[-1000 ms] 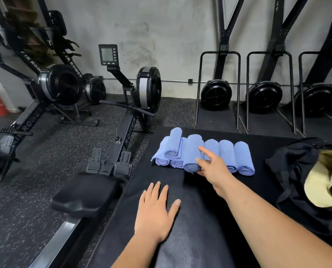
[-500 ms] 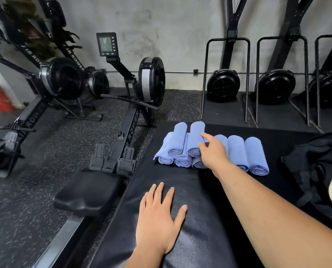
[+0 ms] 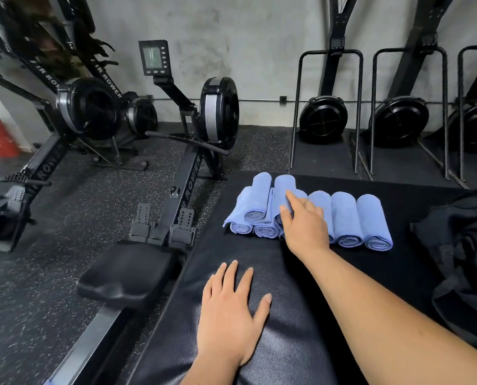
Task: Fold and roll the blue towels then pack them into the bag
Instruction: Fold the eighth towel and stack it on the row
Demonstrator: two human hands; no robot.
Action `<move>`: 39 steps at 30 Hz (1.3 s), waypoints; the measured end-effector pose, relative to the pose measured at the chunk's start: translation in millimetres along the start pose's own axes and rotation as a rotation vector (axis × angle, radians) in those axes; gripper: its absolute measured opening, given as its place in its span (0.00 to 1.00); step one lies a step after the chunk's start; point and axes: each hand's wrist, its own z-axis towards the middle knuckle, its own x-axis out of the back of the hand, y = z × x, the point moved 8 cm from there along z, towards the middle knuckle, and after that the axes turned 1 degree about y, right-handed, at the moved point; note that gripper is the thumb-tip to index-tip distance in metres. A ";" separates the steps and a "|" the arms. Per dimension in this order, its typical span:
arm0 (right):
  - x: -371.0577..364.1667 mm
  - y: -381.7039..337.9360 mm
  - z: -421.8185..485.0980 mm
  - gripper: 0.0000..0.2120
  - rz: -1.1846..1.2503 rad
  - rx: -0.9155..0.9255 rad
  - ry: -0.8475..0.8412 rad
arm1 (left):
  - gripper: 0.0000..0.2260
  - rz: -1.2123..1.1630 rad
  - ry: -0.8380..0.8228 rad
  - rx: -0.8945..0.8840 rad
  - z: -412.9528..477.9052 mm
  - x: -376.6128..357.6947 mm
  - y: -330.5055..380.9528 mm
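Rolling looked finished: every blue towel (image 3: 345, 218) in view lay as a tight roll at the far end of the black mat (image 3: 287, 343). They sat side by side in a row, with two more stacked on the left part of it. No flat towel was visible. Packing judged not begun, as no roll was seen in the bag (image 3: 459, 245), which lay slumped at the right with most of it out of frame.

Right hand (image 3: 305, 226) was open, its straight fingers resting on the top roll (image 3: 283, 184) and gripping nothing. Left hand (image 3: 229, 309) was open, palm flat on the near mat.

Edges: the leftmost rolls sat near the mat's left edge, with a rower (image 3: 187, 173) just beyond it. Bare mat lay between the rightmost roll and the bag, so that path looked open for carrying.
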 end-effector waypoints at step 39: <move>7.7 -117.0 -239.4 0.34 -0.271 0.369 -0.462 | 0.28 -0.078 -0.022 0.101 -105.9 96.4 -80.8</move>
